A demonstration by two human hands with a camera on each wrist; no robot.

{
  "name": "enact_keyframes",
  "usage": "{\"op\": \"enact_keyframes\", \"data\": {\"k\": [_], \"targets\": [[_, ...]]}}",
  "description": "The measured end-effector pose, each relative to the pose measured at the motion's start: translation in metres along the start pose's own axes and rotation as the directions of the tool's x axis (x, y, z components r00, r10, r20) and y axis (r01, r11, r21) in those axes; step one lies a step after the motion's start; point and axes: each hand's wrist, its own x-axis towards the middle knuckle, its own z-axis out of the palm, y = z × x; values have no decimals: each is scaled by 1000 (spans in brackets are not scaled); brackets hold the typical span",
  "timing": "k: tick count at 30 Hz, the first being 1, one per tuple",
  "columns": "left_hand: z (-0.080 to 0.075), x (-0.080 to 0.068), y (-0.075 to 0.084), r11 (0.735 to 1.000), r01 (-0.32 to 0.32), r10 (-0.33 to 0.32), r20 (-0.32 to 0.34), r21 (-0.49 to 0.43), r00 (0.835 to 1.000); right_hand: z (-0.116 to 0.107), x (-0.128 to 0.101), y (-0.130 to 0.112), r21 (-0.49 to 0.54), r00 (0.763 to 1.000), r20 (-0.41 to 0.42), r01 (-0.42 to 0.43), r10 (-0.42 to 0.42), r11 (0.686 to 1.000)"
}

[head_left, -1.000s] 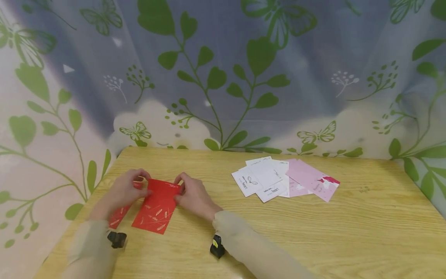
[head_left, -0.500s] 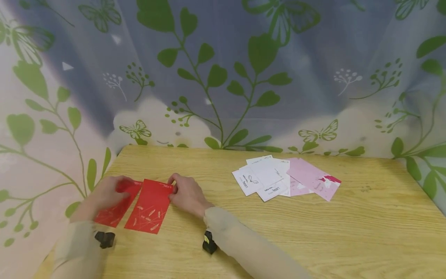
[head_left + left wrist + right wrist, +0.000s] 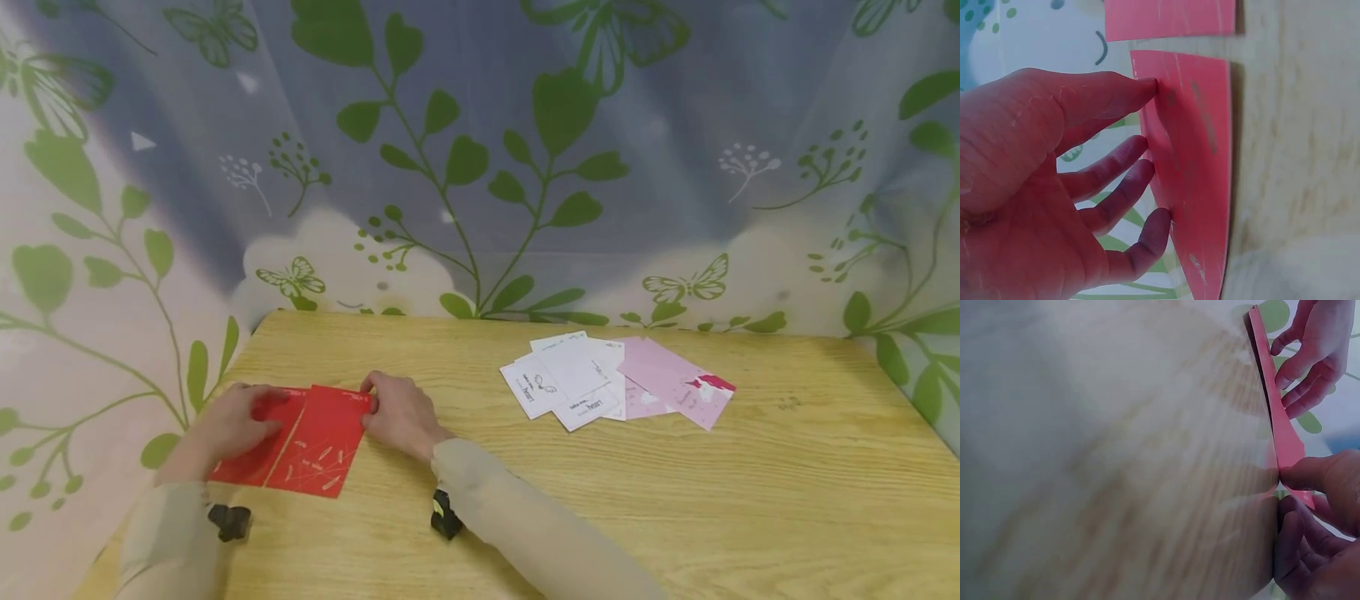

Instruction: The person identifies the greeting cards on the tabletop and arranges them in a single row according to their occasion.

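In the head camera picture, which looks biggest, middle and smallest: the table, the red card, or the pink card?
1. Table, by far the biggest.
2. Red card.
3. Pink card, though it lies farther from the camera and partly under white cards, so this is unsure.

Both forearms, in beige sleeves, reach forward and to the person's left, with a small black camera worn under each wrist. The left hand [image 3: 234, 425] lies low, palm down, its fingers [image 3: 1124, 190] stretched out almost straight and slightly spread, thumb alongside them. The right hand [image 3: 399, 412] sits just beside it, knuckles up, its fingers curled inward with thumb and forefinger tips [image 3: 1310, 478] pinched together. The right forearm runs diagonally back toward the body; the left one is shorter in view.
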Motion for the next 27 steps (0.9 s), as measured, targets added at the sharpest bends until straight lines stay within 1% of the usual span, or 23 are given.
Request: {"op": "enact_keyframes", "data": {"k": [8,17,27], "targets": [[1,-2,0,1000,-27,27,-32,0,999,1,1,-3,-70,1000,-2,-10,10,998],[2,-2,0,1000,-23,23,-32,-13,999,2,3,-4,-139,1000,5,-9,10,990],[5,-2,-2,1000,-31,30,-34,-8,999,3,3,-2,-175,1000,17,22,-20,984]]}}
